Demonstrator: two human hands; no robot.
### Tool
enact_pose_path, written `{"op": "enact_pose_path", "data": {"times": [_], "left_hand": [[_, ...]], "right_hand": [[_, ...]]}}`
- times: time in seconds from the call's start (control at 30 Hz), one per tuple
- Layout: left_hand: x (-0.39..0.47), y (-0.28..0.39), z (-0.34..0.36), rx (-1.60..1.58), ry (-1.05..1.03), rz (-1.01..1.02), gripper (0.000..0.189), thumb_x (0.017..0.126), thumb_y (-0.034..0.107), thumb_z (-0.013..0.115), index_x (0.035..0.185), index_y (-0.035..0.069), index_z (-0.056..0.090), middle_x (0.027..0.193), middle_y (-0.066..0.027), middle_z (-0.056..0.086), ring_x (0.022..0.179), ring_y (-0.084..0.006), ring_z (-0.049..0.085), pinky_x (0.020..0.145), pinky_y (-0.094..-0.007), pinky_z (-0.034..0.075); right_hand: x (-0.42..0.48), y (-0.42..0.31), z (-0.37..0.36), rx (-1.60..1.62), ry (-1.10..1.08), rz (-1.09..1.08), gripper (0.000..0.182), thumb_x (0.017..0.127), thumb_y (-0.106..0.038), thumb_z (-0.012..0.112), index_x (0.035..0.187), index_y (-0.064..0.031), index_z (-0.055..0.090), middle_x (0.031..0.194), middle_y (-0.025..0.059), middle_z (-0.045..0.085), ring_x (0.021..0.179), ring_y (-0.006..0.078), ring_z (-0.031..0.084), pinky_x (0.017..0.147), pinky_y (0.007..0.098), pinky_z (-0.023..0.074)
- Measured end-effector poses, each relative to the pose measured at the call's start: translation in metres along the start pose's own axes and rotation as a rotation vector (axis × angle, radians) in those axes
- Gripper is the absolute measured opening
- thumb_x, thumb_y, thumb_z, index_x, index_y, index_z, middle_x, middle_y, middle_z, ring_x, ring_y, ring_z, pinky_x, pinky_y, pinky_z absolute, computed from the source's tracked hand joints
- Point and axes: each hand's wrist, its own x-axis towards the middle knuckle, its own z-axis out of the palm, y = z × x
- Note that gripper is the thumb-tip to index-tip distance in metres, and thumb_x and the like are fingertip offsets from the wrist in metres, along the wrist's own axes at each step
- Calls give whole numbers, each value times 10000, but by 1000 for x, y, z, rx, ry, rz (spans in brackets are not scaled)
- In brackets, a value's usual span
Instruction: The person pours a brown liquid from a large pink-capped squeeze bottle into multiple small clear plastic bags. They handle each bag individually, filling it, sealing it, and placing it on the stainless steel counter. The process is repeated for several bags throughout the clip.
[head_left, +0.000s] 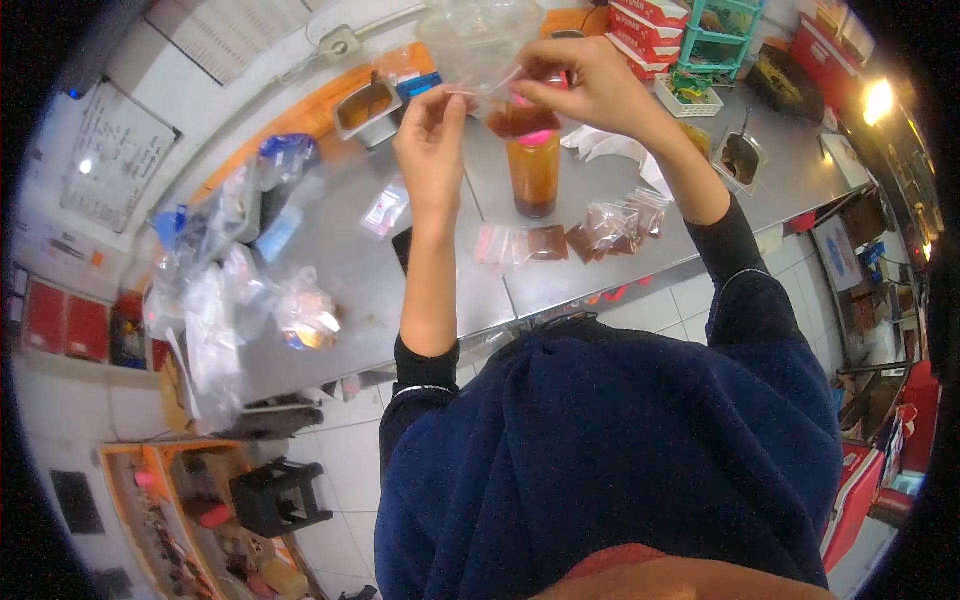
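Note:
A small clear plastic bag with brown sauce (523, 121) hangs between my two hands. My left hand (431, 135) pinches its upper edge on the left. At the upper right, my right hand (589, 84) has thumb and fingers closed on the bag's top. Just below and partly hidden by it stands a clear bottle (534, 178) with a pink neck, amber on its sides and dark liquid at the base. Nearer to me lie a flat sauce-filled sachet (548, 244), unfilled zip bags (501, 244) and a pile of filled sachets (619, 227).
Plastic bags (217, 330) crowd the left end of the steel table (360, 292). Behind my hands are a metal food pan (367, 112) and a large clear container (480, 34). White tissue (622, 146), a white basket (688, 96) and another pan (739, 159) lie to the right.

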Motion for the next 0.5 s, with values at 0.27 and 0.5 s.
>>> {"op": "enact_pose_path", "data": {"times": [0.27, 0.5], "left_hand": [[-2, 7, 12, -123, 71, -17, 138, 827, 100, 609, 929, 9, 587, 867, -30, 601, 781, -83, 550, 703, -215, 436], [-15, 16, 12, 41, -19, 8, 99, 818, 88, 617, 876, 9, 613, 813, -13, 597, 730, -56, 529, 654, -198, 424]], "right_hand": [[-17, 0, -3, 174, -102, 176, 245, 816, -216, 605, 929, 0, 580, 809, 72, 610, 754, 142, 588, 688, 262, 471], [-44, 5, 11, 154, 10, 133, 179, 853, -164, 564, 878, 11, 597, 724, 44, 605, 698, 87, 576, 642, 233, 463]]}}
